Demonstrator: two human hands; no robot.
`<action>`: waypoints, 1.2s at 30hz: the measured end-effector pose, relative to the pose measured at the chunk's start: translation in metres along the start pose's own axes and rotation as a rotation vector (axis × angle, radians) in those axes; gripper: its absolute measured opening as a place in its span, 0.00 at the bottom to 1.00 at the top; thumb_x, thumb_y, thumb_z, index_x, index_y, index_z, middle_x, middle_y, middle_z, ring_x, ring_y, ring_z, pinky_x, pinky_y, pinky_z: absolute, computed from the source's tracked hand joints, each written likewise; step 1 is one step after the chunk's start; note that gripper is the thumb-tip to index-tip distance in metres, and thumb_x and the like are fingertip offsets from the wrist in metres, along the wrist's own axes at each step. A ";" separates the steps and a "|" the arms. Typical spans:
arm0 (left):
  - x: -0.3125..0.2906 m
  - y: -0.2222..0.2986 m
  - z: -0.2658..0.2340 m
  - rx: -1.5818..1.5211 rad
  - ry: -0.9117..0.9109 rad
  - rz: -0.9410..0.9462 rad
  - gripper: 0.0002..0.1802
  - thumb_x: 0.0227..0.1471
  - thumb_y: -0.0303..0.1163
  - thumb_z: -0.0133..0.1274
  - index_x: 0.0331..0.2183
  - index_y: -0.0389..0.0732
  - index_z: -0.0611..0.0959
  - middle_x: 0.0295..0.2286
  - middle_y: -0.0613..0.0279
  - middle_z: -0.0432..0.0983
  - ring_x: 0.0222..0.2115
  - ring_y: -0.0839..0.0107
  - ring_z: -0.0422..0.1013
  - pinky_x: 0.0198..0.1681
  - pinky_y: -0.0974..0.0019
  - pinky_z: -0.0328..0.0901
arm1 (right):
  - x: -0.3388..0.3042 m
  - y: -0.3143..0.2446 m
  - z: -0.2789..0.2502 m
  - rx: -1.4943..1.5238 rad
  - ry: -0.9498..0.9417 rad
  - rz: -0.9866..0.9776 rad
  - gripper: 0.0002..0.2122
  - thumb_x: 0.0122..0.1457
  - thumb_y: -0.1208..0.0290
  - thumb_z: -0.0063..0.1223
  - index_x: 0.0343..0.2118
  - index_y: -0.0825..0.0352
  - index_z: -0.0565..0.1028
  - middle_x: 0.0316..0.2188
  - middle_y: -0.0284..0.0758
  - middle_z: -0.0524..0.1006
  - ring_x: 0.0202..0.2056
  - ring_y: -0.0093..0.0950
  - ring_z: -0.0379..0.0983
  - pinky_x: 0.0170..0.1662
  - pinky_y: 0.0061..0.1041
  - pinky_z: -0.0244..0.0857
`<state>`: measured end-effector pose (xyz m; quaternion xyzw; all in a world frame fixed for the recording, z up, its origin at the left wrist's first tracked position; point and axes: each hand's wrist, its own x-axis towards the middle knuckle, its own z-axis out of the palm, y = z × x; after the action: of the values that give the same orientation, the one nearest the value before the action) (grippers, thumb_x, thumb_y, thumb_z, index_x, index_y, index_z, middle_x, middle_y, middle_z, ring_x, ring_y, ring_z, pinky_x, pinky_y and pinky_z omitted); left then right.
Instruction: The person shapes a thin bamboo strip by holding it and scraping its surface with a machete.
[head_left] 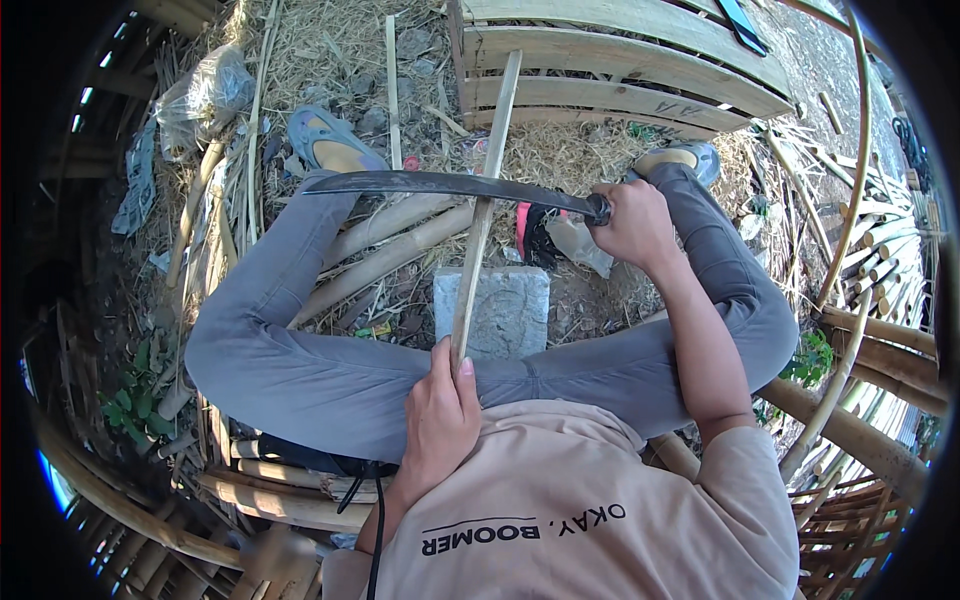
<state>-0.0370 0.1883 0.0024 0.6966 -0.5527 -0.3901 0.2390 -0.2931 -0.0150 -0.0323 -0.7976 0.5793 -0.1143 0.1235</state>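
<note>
My left hand (pixel 440 412) is closed round the near end of a long, flat bamboo strip (pixel 472 275), close to my lap. The strip slants up and away from me, its far end near a slatted wooden crate. In my right hand (pixel 638 226) is the handle of a machete (pixel 420 183) with a long, dark, slightly curved blade. That blade lies crosswise over the strip about midway, its tip pointing left toward my shin. Whether the edge bites into the strip I cannot tell. Below the strip sits a pale square stone block (pixel 515 310).
Ahead stands the slatted wooden crate (pixel 610 95). Bamboo poles (pixel 400 245) lie between my spread legs, beside a crumpled plastic bag (pixel 580 245). Another clear plastic bag (pixel 208 98) is at the far left. Cut bamboo pieces (pixel 885 250) are piled at right. Straw covers the ground.
</note>
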 end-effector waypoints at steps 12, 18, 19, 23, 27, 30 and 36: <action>0.001 0.004 -0.003 0.025 -0.013 0.044 0.21 0.63 0.31 0.45 0.52 0.27 0.70 0.29 0.34 0.77 0.30 0.36 0.75 0.31 0.43 0.68 | 0.001 -0.001 0.001 0.002 -0.015 0.013 0.09 0.38 0.71 0.54 0.24 0.62 0.81 0.16 0.47 0.75 0.24 0.48 0.76 0.32 0.42 0.72; -0.005 -0.007 0.000 0.020 0.052 0.095 0.21 0.62 0.31 0.45 0.52 0.27 0.70 0.29 0.34 0.77 0.29 0.36 0.75 0.32 0.43 0.68 | -0.001 0.004 -0.001 0.003 0.002 -0.003 0.09 0.39 0.71 0.54 0.26 0.63 0.82 0.16 0.46 0.75 0.25 0.47 0.76 0.33 0.43 0.71; -0.005 -0.006 -0.001 0.021 0.054 0.095 0.21 0.62 0.31 0.45 0.52 0.27 0.70 0.29 0.34 0.77 0.29 0.36 0.75 0.32 0.43 0.68 | 0.000 0.002 -0.002 0.028 0.017 -0.007 0.09 0.40 0.70 0.55 0.26 0.63 0.82 0.16 0.46 0.75 0.25 0.47 0.76 0.33 0.43 0.71; -0.001 -0.002 -0.004 -0.004 0.074 0.116 0.20 0.62 0.30 0.46 0.51 0.27 0.70 0.28 0.36 0.77 0.29 0.38 0.76 0.31 0.46 0.69 | 0.001 -0.001 -0.011 0.067 0.022 0.013 0.09 0.40 0.68 0.57 0.26 0.63 0.83 0.16 0.46 0.75 0.25 0.47 0.76 0.34 0.42 0.71; 0.018 0.004 -0.006 -0.104 0.069 0.101 0.15 0.63 0.32 0.47 0.46 0.31 0.72 0.23 0.44 0.75 0.21 0.47 0.74 0.26 0.53 0.67 | 0.009 0.001 -0.006 0.052 0.019 0.044 0.08 0.42 0.67 0.59 0.25 0.64 0.82 0.17 0.46 0.76 0.25 0.47 0.77 0.35 0.42 0.72; 0.034 -0.028 0.004 -0.317 -0.072 0.041 0.12 0.65 0.35 0.45 0.41 0.34 0.71 0.19 0.52 0.69 0.16 0.58 0.68 0.24 0.57 0.63 | 0.015 0.009 0.005 0.039 0.012 0.034 0.08 0.42 0.66 0.61 0.24 0.64 0.82 0.17 0.45 0.76 0.26 0.47 0.77 0.36 0.42 0.72; 0.045 -0.033 0.017 -0.433 -0.057 -0.023 0.15 0.69 0.43 0.38 0.35 0.42 0.69 0.16 0.74 0.59 0.16 0.86 0.55 0.17 0.76 0.51 | 0.019 -0.009 -0.002 0.124 -0.061 0.096 0.08 0.41 0.67 0.60 0.24 0.65 0.82 0.18 0.46 0.77 0.28 0.47 0.77 0.37 0.41 0.73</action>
<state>-0.0278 0.1561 -0.0459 0.6238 -0.4545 -0.5220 0.3630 -0.2800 -0.0310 -0.0263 -0.7627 0.6047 -0.1196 0.1958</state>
